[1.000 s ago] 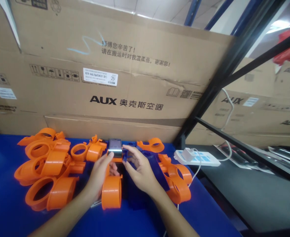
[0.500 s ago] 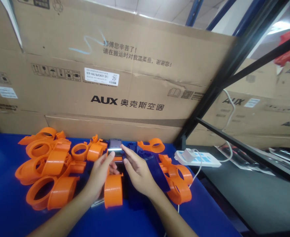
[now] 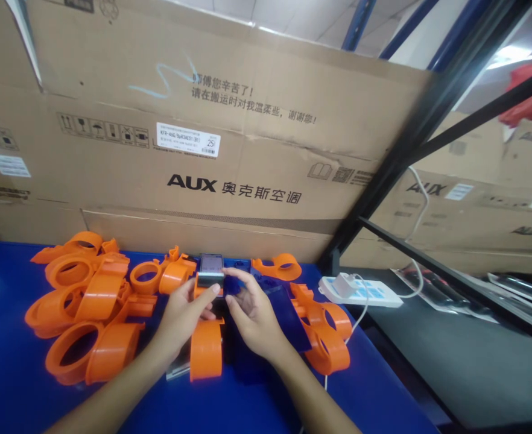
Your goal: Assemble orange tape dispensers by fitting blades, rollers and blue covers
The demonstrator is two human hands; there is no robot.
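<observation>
An orange tape dispenser (image 3: 206,352) is in front of me, its cutting end toward the cardboard. A black strip with a pale toothed edge (image 3: 210,279) sits across that end. My left hand (image 3: 180,319) is closed around the dispenser's neck, its thumb lying over the front by the strip. On the other side, my right hand (image 3: 254,313) has its fingers bent at the strip's right end. Whether they pinch anything small is hidden. A phone-like device with a grey screen (image 3: 212,262) stands just behind the strip.
More orange tape dispensers (image 3: 112,352) are heaped on the blue table (image 3: 157,410) at left, others (image 3: 329,337) at right. Dark blue parts (image 3: 288,307) lie beside my right hand. A white power strip (image 3: 361,290) with a cable is farther right. A cardboard box (image 3: 248,150) walls the back.
My left thumb has slid right and down across the dispenser's front, uncovering more of the black strip. My right fingers have curled slightly at its right end.
</observation>
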